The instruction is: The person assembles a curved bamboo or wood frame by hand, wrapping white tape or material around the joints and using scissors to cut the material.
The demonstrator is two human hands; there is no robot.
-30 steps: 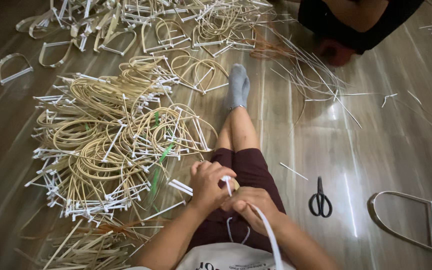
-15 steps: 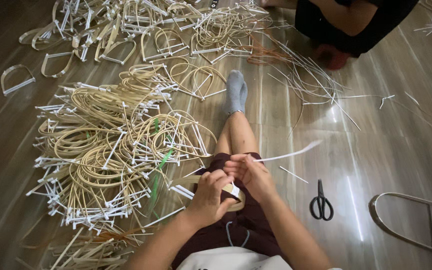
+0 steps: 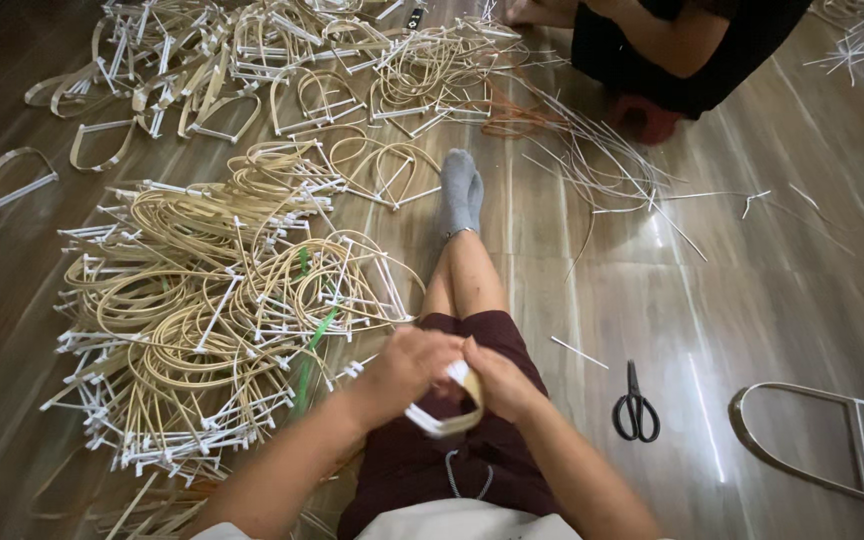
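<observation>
Both hands meet over the person's lap, above the dark red shorts [image 3: 472, 470]. The left hand [image 3: 407, 368] has its fingers curled and pressed together around a bent cane strip [image 3: 449, 420], a pale loop with a white band along it that sags between the two hands. The right hand [image 3: 500, 380] pinches the same strip from the other side, thumb against fingers, and the two hands touch at the knuckles. Legs stretch forward, crossed, ending in grey socks [image 3: 461, 192]. To the left, on the wooden floor [image 3: 752, 300], lies a big pile of cane loops [image 3: 202, 320] with white crossbars. Black scissors [image 3: 635, 405] rest to the right of the thigh, and a single finished loop [image 3: 802, 440] lies farther right. Another person in dark clothes [image 3: 682, 50] sits at the top edge.
</observation>
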